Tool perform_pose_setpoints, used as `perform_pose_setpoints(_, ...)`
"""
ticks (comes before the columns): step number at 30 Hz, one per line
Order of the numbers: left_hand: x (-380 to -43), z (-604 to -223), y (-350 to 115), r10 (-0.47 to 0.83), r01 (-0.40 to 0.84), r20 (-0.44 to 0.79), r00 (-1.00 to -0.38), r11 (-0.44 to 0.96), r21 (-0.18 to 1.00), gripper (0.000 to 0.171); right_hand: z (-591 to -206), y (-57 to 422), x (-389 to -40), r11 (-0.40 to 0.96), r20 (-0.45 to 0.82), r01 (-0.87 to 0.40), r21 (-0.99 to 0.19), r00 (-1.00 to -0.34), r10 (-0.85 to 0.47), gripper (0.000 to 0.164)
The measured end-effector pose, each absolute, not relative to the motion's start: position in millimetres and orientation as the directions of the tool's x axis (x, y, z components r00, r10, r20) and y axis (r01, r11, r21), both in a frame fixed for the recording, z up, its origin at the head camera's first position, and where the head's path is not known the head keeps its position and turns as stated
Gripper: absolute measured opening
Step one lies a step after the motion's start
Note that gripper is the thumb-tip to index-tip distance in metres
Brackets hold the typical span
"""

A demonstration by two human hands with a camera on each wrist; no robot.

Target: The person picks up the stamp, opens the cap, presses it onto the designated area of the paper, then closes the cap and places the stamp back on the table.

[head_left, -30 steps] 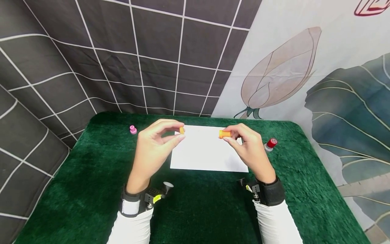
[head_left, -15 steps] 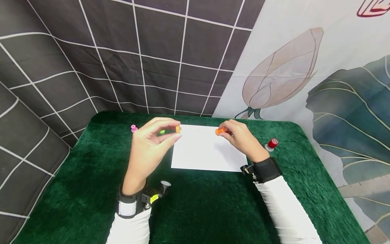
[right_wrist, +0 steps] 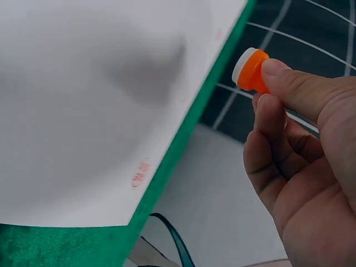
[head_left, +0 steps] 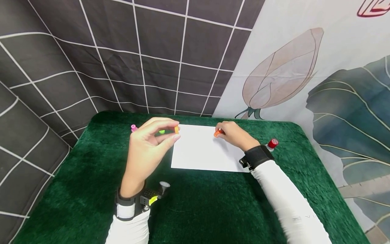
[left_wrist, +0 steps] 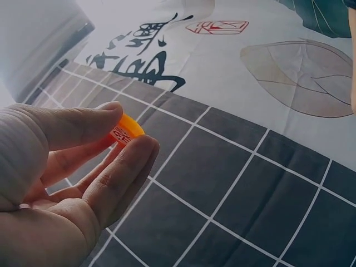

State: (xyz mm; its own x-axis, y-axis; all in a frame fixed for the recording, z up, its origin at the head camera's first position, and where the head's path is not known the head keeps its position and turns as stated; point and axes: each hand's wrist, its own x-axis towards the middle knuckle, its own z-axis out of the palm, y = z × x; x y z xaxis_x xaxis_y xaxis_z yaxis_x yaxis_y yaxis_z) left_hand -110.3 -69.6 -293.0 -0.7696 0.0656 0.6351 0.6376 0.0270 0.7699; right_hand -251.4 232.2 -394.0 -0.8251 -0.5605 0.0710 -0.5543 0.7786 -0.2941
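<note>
My left hand (head_left: 146,145) pinches a small orange cap (head_left: 176,129) between thumb and fingertips, over the left edge of the white paper (head_left: 204,149). In the left wrist view, red characters show on the pale inner face of the cap (left_wrist: 129,130). My right hand (head_left: 236,134) grips an orange stamp (head_left: 217,133) over the paper's far right part, palm turned down. The right wrist view shows the stamp's white-rimmed end (right_wrist: 243,65) pointing away from the fingers, with thumb and forefinger on its orange body.
Faint red imprints (right_wrist: 141,172) mark the paper's border. A red-topped stamp (head_left: 272,143) stands to the right on the green cloth (head_left: 195,203). Behind the left hand are a pink stamp (head_left: 134,128) and a partly hidden bright green object (head_left: 162,131).
My right hand has moved slightly left and turned over, tilting the orange stamp from level to downward. My left hand has drifted a little left with the cap, and the green object now shows.
</note>
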Motion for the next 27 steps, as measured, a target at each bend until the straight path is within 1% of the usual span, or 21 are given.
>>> perform_pose_setpoints(4, -111, -293, -70, 0.065, 0.632, 0.629, -0.775, 0.035, 0.774, 0.032, -399, 228, -259, 0.808, -0.006, -0.53, -0.258, -0.835, -0.55, 0.013)
perform_pose_setpoints(8, -112, -294, -71, 0.062, 0.629, 0.626, -0.777, 0.047, 0.776, 0.031, -404, 224, -263, 0.825, -0.042, -0.525, -0.21, -0.838, -0.544, 0.012)
perform_pose_setpoints(14, -113, -294, -72, 0.056, 0.63, 0.628, -0.777, 0.057, 0.775, 0.03, -410, 221, -266, 0.817, -0.024, -0.553, -0.164, -0.826, -0.564, 0.013)
perform_pose_setpoints(22, -115, -295, -71, 0.065, 0.63, 0.627, -0.776, 0.053, 0.775, 0.028, -415, 220, -267, 0.807, 0.0, -0.566, -0.168, -0.819, -0.574, 0.011)
perform_pose_setpoints(27, -108, -284, -69, 0.057, 0.617, 0.614, -0.787, 0.077, 0.783, 0.028, -417, 219, -268, 0.808, -0.002, -0.565, -0.167, -0.819, -0.573, 0.005)
